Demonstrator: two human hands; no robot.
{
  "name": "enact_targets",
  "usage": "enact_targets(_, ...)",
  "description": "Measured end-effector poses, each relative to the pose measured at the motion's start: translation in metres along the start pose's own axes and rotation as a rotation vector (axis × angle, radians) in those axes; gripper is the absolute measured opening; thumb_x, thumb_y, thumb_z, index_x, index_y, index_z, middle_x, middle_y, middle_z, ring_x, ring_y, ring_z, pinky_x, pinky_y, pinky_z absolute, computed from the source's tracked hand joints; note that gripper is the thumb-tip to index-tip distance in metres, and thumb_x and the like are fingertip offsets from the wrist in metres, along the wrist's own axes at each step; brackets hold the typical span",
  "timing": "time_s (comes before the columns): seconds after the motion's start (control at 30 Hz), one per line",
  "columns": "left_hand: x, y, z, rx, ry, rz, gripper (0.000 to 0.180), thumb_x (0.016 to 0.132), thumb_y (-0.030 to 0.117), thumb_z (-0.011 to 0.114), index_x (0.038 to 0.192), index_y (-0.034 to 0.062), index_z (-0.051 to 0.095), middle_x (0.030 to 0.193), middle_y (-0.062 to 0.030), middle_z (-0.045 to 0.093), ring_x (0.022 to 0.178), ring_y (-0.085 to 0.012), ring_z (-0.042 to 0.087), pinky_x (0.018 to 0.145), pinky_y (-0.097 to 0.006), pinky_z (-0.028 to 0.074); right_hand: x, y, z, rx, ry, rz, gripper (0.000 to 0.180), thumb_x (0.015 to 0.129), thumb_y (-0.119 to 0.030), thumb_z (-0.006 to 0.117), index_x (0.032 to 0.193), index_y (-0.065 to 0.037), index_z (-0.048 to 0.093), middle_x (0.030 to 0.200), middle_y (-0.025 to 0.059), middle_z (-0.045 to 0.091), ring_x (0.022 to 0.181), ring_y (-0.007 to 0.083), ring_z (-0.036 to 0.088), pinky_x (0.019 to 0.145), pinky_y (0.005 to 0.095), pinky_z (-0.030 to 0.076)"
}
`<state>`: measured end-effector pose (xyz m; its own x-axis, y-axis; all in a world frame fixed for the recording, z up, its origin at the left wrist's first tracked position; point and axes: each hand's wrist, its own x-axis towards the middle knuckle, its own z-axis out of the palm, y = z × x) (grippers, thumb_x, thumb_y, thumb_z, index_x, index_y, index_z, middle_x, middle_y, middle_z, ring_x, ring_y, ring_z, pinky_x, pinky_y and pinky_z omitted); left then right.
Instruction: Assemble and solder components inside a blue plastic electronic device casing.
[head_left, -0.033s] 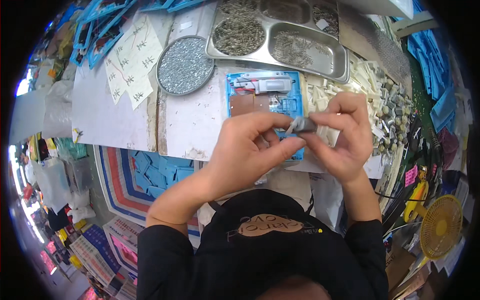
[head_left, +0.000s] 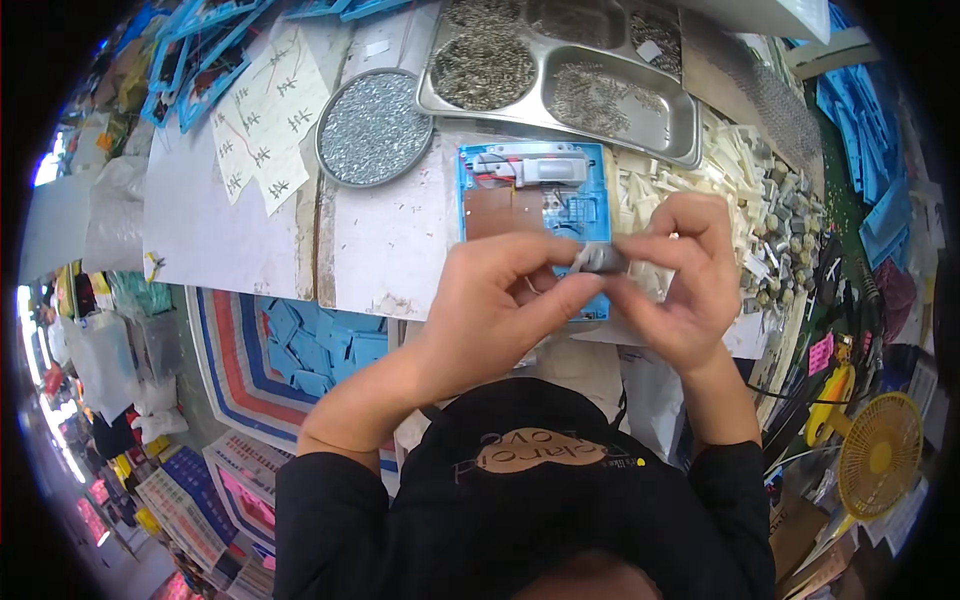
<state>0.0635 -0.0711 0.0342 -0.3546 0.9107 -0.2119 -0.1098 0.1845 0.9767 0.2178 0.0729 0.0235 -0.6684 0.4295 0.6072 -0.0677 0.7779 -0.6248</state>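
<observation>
Left hand (head_left: pixel 492 292) has thumb and forefinger pinched on a small grey part (head_left: pixel 603 259); right hand (head_left: pixel 692 278) pinches its other end, detail blurred. Part sits in front of me over the near right side of an open blue casing (head_left: pixel 584 212), can't tell if touching. White plastic pieces (head_left: pixel 690 180) heaped just right, steel tray (head_left: pixel 697 140) beyond.

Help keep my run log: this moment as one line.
left hand: holding grey part; right hand: holding same part; blue casing: partly beneath; white pieces: right of casing
</observation>
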Motion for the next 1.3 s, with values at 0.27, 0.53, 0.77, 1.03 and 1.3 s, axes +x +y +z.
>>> enact_targets(0.27, -0.039, -0.024, -0.047, 0.497, -0.026, 0.403, 0.008, 0.091, 0.004, 0.072, 0.099, 0.0011, 0.072, 0.083, -0.0144, 0.069, 0.073, -0.031, 0.068, 0.063, -0.038, 0.054, -0.007, -0.025, 0.022, 0.1, -0.275, 0.029, 0.046, 0.065, -0.016, 0.093, 0.108, -0.012, 0.074, 0.1, 0.0072, 0.062, 0.09, 0.0272, 0.058, 0.073, 0.0372, 0.047)
enact_targets(0.53, -0.023, -0.042, -0.147, 0.364, 0.149, -0.155, 0.026, 0.105, 0.018, 0.056, 0.092, -0.0006, 0.069, 0.071, -0.0004, 0.063, 0.057, -0.0078, 0.052, 0.053, -0.024, 0.041, 0.028, 0.022, 0.024, -0.198, -0.486, 0.306, 0.013, 0.083, -0.014, 0.076, 0.093, -0.006, 0.075, 0.082, 0.0105, 0.07, 0.069, 0.029, 0.068, 0.064, 0.0396, 0.054)
enact_targets(0.77, -0.005, -0.049, -0.161, 0.569, 0.057, -0.105, 0.033, 0.105, 0.022, 0.054, 0.087, -0.0019, 0.069, 0.062, -0.0047, 0.06, 0.054, -0.0142, 0.053, 0.058, -0.032, 0.044, 0.049, 0.004, 0.036, -0.55, -0.796, 0.183, 0.012, 0.085, -0.017, 0.069, 0.088, -0.007, 0.072, 0.078, 0.0115, 0.07, 0.073, 0.0341, 0.07, 0.065, 0.0452, 0.055)
enact_targets(1.03, -0.003, -0.054, -0.173, 0.712, 0.058, -0.082, 0.037, 0.102, 0.026, 0.058, 0.08, -0.0027, 0.066, 0.059, -0.0098, 0.06, 0.055, -0.0191, 0.059, 0.058, -0.035, 0.046, 0.052, 0.007, 0.033, -0.6, -0.929, 0.041, 0.01, 0.084, -0.016, 0.07, 0.086, -0.007, 0.067, 0.074, 0.0103, 0.067, 0.072, 0.0324, 0.069, 0.065, 0.0454, 0.053)
enact_targets(1.3, -0.017, -0.049, -0.17, 0.809, 0.172, -0.085, 0.028, 0.098, 0.021, 0.066, 0.084, -0.0039, 0.066, 0.062, -0.0105, 0.058, 0.056, -0.0172, 0.051, 0.057, -0.034, 0.044, 0.068, 0.025, 0.028, -0.397, -1.027, 0.111, 0.012, 0.084, -0.016, 0.069, 0.092, -0.008, 0.067, 0.074, 0.014, 0.067, 0.074, 0.0361, 0.068, 0.064, 0.0472, 0.053)
